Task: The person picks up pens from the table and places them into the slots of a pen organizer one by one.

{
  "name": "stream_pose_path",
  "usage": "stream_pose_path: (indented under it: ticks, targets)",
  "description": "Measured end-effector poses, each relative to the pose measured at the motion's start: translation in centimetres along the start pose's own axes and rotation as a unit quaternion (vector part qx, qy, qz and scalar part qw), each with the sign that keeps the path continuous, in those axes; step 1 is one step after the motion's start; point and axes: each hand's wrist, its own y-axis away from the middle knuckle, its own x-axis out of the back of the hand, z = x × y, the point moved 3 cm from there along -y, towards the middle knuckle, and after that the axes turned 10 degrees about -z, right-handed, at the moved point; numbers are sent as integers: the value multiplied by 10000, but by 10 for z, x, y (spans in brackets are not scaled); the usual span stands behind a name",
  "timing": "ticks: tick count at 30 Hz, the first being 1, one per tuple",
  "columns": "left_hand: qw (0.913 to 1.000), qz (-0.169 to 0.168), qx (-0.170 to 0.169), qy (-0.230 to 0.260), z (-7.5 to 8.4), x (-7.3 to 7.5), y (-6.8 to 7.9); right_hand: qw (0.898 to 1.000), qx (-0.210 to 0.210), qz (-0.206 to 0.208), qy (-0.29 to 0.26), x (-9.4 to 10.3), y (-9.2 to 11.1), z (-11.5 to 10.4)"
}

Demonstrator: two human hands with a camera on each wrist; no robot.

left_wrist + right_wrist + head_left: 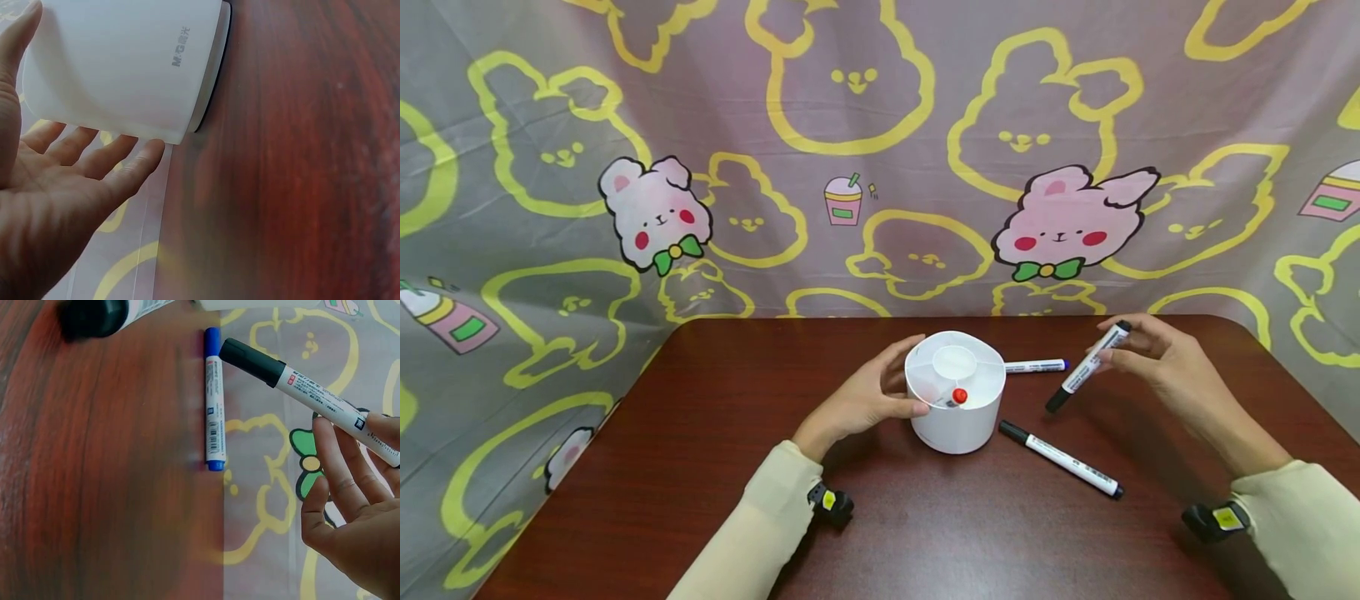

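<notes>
A white round pen holder (955, 429) with inner compartments stands on the table. My left hand (868, 392) grips its left side, thumb at the front and fingers behind; in the left wrist view the fingertips (153, 150) touch its wall. A red-ended marker (958, 397) stands in a front compartment, its lower part hidden. To the right, my right hand (1172, 367) pinches a white marker with a black cap (1087, 367), tilted cap-down above the table. In the right wrist view this marker (325, 400) lies between thumb and fingers.
Another black-capped marker (1063, 458) lies on the dark wooden table (880, 533), right of the holder and near its front. A blue marker (1037, 366) lies behind, partly hidden by the holder. A patterned curtain (880, 183) hangs along the table's back edge.
</notes>
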Motion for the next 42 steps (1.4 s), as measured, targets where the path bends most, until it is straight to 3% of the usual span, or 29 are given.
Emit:
stream_pose_path:
  ticks: [4,10,15,21,34,42]
  targets:
    - [9999,0,9,122,-1,-2,-1,9995,228,-45,-230,-1,-1,-5]
    - [9997,-41,-34,258,-1,-5,-3,9899,642,-48,-1264,-3,-1,-14]
    - [9997,-61,-69,222,0,-7,-4,9768,847,25,-1968,-5,0,-21]
    - [9999,-24,-74,125,-2,-7,-6,9506,1220,-316,-2836,-7,1,-28]
    - [9999,39,-82,-66,-3,-8,-8,9448,1270,-378,-2997,-15,3,-51]
    - [9999,82,-86,-107,-1,-9,-8,9316,1478,-434,-3291,-24,2,-62]
